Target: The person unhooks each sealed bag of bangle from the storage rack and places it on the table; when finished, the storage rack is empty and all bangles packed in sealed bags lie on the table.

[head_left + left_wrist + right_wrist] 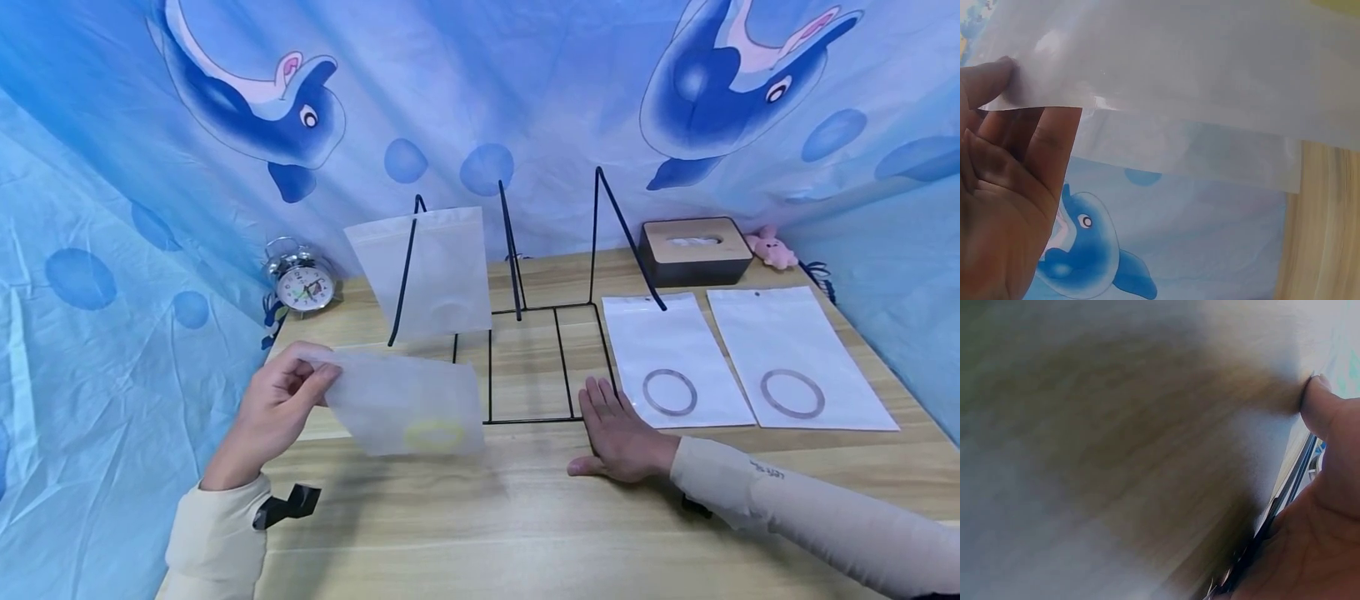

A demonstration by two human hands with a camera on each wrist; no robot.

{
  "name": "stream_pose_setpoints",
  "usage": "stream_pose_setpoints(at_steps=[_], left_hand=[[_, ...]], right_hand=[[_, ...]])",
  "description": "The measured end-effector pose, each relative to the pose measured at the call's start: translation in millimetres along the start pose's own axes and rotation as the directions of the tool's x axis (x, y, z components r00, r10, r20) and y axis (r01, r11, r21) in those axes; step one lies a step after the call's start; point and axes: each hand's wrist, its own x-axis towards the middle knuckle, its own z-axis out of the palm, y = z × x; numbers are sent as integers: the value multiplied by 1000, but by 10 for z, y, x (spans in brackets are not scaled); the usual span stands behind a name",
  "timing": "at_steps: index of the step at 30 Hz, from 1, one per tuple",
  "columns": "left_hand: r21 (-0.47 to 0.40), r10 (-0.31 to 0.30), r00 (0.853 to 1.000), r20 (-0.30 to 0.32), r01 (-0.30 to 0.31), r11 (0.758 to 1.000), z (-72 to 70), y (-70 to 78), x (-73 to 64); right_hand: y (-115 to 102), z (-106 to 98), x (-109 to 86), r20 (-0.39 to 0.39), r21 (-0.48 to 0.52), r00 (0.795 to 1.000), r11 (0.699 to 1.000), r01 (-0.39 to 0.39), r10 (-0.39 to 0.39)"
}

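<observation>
Between thumb and fingers my left hand (273, 408) pinches one corner of a translucent plastic bag (375, 400). A yellow ring (414, 437) shows through its far end. The bag is held in the air in front of a black wire rack (532, 421). Another translucent bag (450, 267) hangs on the rack's left prong. In the left wrist view the thumb presses on the held bag (1147, 69). My right hand (618, 433) rests with fingers extended at the rack's front right corner, touching the frame and holding nothing.
Two white bags, one nearer (660, 342) and one farther right (795, 342), lie flat on the table (525, 533), each with a ring showing. Behind them are a tissue box (693, 267) and a pink plush toy (772, 248). An alarm clock (304, 287) stands at the back left.
</observation>
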Motion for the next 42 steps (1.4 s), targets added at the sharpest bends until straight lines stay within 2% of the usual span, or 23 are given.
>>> stream_pose_setpoints(at_steps=[3, 6, 10, 13, 16, 18, 25, 30, 33, 38, 39, 42], left_hand=[[-18, -17, 1000, 18, 18, 1000, -14, -3, -44], [-16, -61, 995, 76, 62, 998, -37, -25, -82], [-13, -159, 974, 163, 163, 987, -70, -123, -112], [5, -275, 940, 201, 280, 960, -89, -247, -128], [7, -394, 892, 222, 402, 915, -93, -396, -135], [-13, -447, 860, 247, 464, 886, -82, -512, -137], [-82, -550, 765, 336, 605, 792, -9, -931, -145], [-61, -610, 701, 370, 673, 737, 6, -1178, -145], [-34, -644, 676, 358, 698, 715, -3, -1304, -137], [32, -690, 652, 314, 719, 694, -42, -1505, -80], [51, -698, 648, 305, 721, 691, -52, -1546, -60], [130, -736, 623, 264, 734, 667, -88, -1671, 19]], right_hand=[[33, 39, 22, 7, -20, 1000, 1000, -9, 9], [42, 51, 28, 9, -17, 1000, 1000, -8, 8], [-16, -14, 1, 5, 1, 1000, 1000, -5, 5], [-5, 1, -4, 0, -3, 1000, 1000, 3, -3], [23, 28, -7, -12, 18, 1000, 1000, 17, -17], [38, 46, -4, -12, 23, 1000, 1000, 21, -21], [-13, -11, 3, 2, -4, 1000, 1000, -8, 8], [-24, -29, 2, 11, 1, 1000, 1000, -18, 18], [9, 13, 14, 11, 1, 1000, 1000, -16, 16], [88, 110, 42, -9, -14, 1000, 1000, -11, 10], [99, 123, 47, -16, -9, 1000, 1000, -9, 9], [99, 123, 48, -21, -7, 1000, 1000, -6, 6]])
